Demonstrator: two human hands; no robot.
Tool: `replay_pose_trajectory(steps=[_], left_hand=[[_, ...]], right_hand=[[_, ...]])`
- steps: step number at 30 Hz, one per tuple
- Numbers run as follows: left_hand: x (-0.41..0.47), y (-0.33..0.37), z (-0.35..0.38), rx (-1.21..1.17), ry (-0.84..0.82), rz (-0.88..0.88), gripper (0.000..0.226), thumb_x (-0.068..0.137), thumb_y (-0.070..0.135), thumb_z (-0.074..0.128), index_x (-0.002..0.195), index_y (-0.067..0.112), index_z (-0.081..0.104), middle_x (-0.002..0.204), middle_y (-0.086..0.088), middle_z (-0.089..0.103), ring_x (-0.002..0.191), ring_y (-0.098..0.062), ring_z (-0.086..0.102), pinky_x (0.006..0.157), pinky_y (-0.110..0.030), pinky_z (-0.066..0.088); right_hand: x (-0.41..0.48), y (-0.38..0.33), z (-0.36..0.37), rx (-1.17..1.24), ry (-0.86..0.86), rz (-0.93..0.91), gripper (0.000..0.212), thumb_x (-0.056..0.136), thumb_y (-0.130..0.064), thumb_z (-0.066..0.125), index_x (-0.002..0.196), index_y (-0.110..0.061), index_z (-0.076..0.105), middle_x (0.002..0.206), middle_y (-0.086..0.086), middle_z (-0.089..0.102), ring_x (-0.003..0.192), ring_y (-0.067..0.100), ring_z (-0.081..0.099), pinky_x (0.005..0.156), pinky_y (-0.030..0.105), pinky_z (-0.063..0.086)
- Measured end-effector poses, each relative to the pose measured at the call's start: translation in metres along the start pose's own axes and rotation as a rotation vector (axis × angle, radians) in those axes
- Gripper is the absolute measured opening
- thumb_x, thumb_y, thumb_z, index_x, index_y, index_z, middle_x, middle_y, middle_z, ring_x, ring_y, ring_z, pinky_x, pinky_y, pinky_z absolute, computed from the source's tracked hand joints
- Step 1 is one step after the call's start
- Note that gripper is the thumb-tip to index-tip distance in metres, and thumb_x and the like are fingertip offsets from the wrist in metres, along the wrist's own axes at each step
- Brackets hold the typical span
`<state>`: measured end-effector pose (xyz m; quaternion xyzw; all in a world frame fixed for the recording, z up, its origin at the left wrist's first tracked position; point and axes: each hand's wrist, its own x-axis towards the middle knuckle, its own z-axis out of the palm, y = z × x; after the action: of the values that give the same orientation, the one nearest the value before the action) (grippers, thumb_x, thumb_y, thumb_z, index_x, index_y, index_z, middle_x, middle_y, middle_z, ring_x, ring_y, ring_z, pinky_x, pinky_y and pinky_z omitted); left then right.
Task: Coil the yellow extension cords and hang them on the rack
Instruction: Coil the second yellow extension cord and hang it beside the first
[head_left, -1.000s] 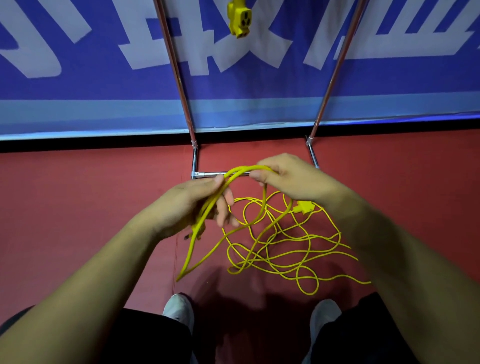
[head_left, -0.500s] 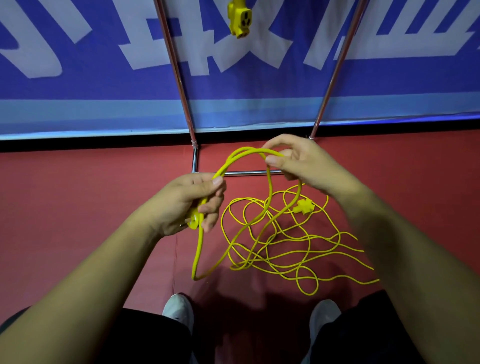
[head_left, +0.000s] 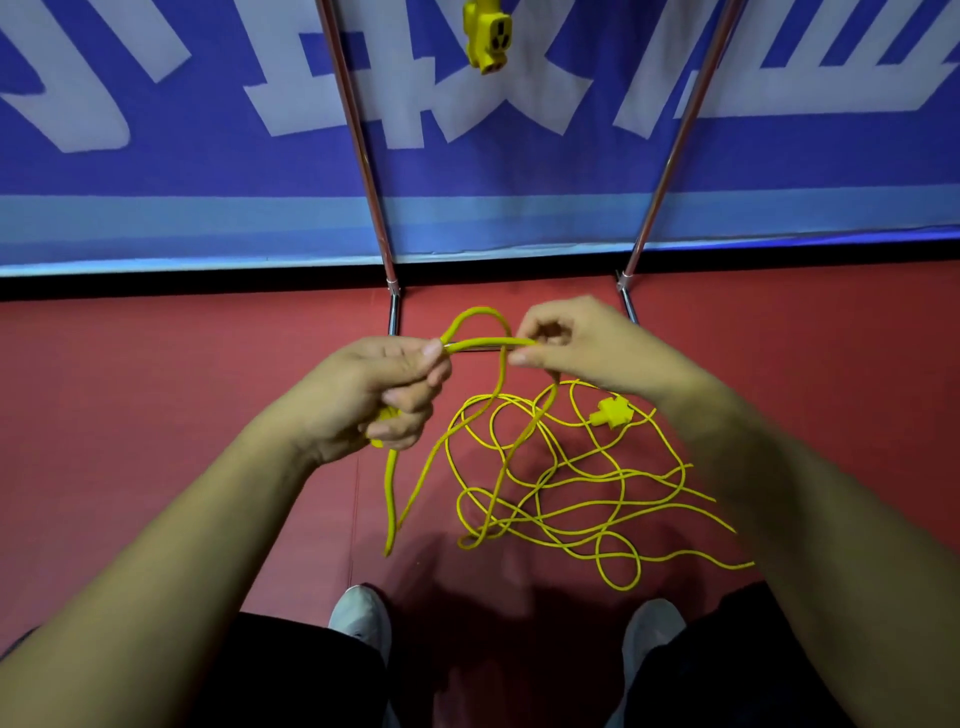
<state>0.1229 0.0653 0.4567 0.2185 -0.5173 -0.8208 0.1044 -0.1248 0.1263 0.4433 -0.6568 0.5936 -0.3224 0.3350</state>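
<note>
Left hand (head_left: 382, 395) fisted on yellow extension cord (head_left: 545, 467) loops, anchoring coil. Right hand (head_left: 576, 338) pinches next length, feeding it across. Rest of cord (still tangled) on red floor (head_left: 130, 415), near rack (head_left: 358, 135).

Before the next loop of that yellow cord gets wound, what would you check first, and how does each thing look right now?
1. Left hand grip on gathered loops: ok.
2. Right hand pinching the yellow cord: ok.
3. Strand between hands straight: ok.
4. Loose cord on floor free of knots: cannot tell, strands overlap.
5. Plug lying clear of feet: ok.
6. Rack within reach: cannot tell.
</note>
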Motion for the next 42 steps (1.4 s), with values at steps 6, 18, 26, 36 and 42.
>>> replay_pose_trajectory(steps=[6,18,26,36,42], left_hand=[[-0.005,0.008,-0.010,-0.144,-0.045,0.087,0.026,0.087,0.032,0.063,0.073,0.013,0.051,0.046,0.011,0.031,0.028,-0.004,0.029,0.039,-0.017,0.027],[-0.007,0.025,-0.025,-0.143,0.233,0.254,0.032,0.099,0.033,0.034,0.074,0.016,0.047,0.049,0.005,0.043,0.036,-0.011,0.043,0.041,-0.020,0.036],[0.004,0.014,-0.024,0.192,0.440,0.080,0.028,0.099,0.030,0.045,0.094,0.006,0.059,0.064,-0.007,0.069,0.056,-0.014,0.068,0.048,-0.018,0.050],[0.006,0.001,0.004,-0.043,0.090,-0.029,0.024,0.092,0.021,0.049,0.078,0.004,0.059,0.044,0.004,0.037,0.031,-0.008,0.033,0.040,-0.018,0.028],[-0.002,0.020,-0.019,-0.232,0.202,0.095,0.027,0.093,0.020,0.040,0.073,0.008,0.053,0.042,0.008,0.032,0.031,-0.006,0.029,0.040,-0.019,0.025]], right_hand=[[-0.001,0.079,0.001,-0.136,-0.092,0.201,0.013,0.090,-0.025,0.064,0.086,-0.014,0.059,0.073,0.003,0.054,0.069,0.010,0.046,0.066,0.035,0.039],[-0.023,0.131,0.043,0.383,0.237,0.765,0.020,0.093,-0.015,0.061,0.080,-0.014,0.046,0.062,0.008,0.059,0.052,0.022,0.058,0.045,0.023,0.049],[-0.009,0.021,0.029,-0.243,-0.587,0.385,0.013,0.081,-0.027,0.075,0.078,-0.015,0.075,0.051,-0.004,0.048,0.050,0.013,0.040,0.048,0.023,0.030],[-0.008,-0.008,0.004,0.379,-0.237,0.167,0.004,0.085,-0.011,0.069,0.083,-0.010,0.066,0.059,0.001,0.053,0.054,0.011,0.044,0.051,0.023,0.032],[-0.027,0.090,-0.003,-0.049,-0.338,0.444,0.026,0.084,-0.040,0.067,0.083,-0.014,0.069,0.078,0.012,0.065,0.071,0.017,0.047,0.070,0.034,0.033]])
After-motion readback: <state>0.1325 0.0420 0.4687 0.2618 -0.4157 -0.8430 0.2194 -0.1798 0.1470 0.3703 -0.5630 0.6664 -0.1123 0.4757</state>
